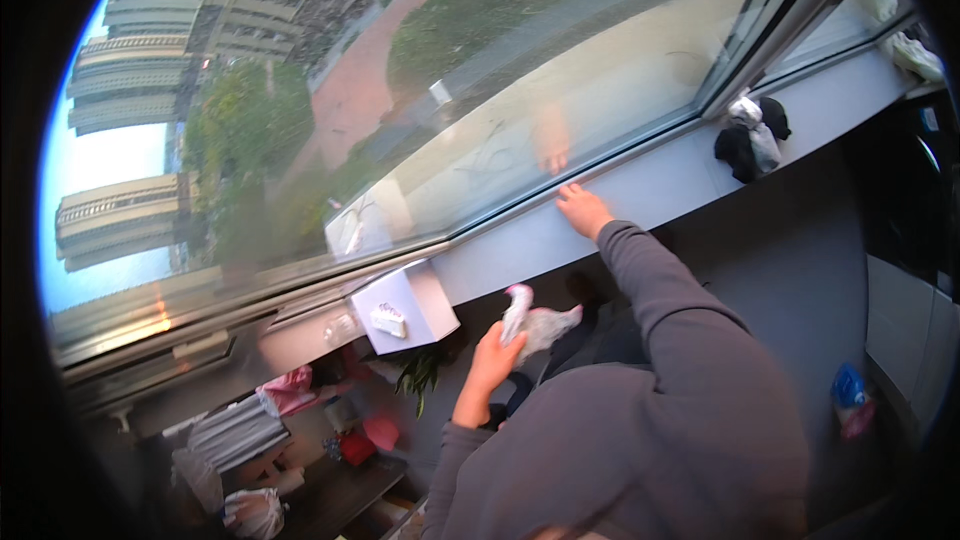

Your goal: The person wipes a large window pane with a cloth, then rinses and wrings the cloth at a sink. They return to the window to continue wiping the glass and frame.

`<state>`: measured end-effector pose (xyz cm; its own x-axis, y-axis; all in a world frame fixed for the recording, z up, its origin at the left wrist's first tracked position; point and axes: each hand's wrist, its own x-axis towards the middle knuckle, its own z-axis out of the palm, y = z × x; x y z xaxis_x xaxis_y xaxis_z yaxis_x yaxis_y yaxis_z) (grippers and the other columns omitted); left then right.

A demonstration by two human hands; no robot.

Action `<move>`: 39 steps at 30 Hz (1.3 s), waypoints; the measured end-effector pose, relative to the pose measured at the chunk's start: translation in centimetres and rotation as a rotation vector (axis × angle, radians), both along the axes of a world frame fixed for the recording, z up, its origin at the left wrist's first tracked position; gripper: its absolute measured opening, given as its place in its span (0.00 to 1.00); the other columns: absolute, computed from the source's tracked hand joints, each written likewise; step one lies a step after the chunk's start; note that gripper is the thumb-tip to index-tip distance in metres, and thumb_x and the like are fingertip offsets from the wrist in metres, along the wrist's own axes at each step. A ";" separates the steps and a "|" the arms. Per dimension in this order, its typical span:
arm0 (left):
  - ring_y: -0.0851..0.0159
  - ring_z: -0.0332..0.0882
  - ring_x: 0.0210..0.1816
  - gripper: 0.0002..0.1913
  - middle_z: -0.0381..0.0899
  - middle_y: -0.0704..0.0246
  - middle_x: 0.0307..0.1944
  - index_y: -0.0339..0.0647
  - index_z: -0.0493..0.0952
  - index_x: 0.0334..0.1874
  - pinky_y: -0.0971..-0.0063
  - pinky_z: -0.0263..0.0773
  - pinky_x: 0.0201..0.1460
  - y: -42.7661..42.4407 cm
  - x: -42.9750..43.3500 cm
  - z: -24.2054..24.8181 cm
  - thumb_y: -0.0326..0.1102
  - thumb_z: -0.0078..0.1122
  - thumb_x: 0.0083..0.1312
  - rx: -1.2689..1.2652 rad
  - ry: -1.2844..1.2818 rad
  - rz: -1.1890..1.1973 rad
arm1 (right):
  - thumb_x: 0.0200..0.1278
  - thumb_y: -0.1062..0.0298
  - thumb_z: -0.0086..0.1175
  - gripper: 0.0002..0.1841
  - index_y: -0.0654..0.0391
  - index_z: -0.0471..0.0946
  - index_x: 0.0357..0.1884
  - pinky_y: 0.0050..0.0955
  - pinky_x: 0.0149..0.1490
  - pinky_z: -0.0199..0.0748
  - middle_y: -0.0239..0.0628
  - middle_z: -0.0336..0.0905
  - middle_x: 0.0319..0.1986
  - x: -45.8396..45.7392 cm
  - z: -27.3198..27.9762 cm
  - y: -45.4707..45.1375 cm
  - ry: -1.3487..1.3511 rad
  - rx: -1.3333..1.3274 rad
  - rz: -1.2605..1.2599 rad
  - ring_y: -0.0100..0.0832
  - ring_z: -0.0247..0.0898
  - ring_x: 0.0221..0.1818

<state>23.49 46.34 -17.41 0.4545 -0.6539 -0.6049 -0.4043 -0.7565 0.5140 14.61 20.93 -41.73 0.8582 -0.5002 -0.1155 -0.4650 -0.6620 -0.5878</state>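
My left hand (495, 360) grips a crumpled whitish cloth or wrapper with pink edges (544, 330), which hangs out past the fingers and thumb. On the pale windowsill (510, 240), my right hand (585, 208) reaches to the lower edge of the window frame (517, 202). Its fingers are slightly bent, and no object shows in it; the underside is hidden. The glass above carries a faint reflection of a hand. To the left of my left hand, a white box (409, 307) stands on the sill, with a small white item on its face.
Black and grey bundled fabric (750, 139) lies farther right on the sill. A clear container (341, 328) is beside the box. Green leaves (418, 379) show below it. Bags and folded fabrics (236, 431) fill the lower left. A blue-and-pink package (851, 397) lies at the right.
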 end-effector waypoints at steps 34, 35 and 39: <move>0.75 0.67 0.34 0.12 0.73 0.70 0.30 0.33 0.73 0.41 0.76 0.68 0.39 -5.8 -6.1 -1.1 0.37 0.59 0.66 -0.058 0.122 -0.005 | 0.55 0.74 0.52 0.17 0.58 0.75 0.50 0.39 0.48 0.74 0.49 0.77 0.45 -17.5 -3.1 -8.8 -0.384 0.186 -1.059 0.49 0.75 0.43; 0.75 0.68 0.35 0.13 0.74 0.71 0.31 0.33 0.74 0.42 0.76 0.69 0.40 -5.6 -6.1 -1.3 0.37 0.59 0.66 -0.040 0.107 -0.007 | 0.56 0.73 0.52 0.17 0.58 0.75 0.50 0.38 0.48 0.74 0.49 0.77 0.44 -17.4 -2.9 -9.1 -0.353 0.205 -1.061 0.49 0.75 0.43; 0.64 0.76 0.40 0.16 0.78 0.61 0.37 0.34 0.74 0.47 0.70 0.71 0.44 -4.8 -6.2 -2.5 0.40 0.61 0.65 -0.114 0.090 0.025 | 0.60 0.62 0.59 0.21 0.55 0.73 0.55 0.38 0.44 0.75 0.45 0.78 0.43 -15.4 0.2 -9.8 -0.157 0.649 -0.616 0.42 0.76 0.41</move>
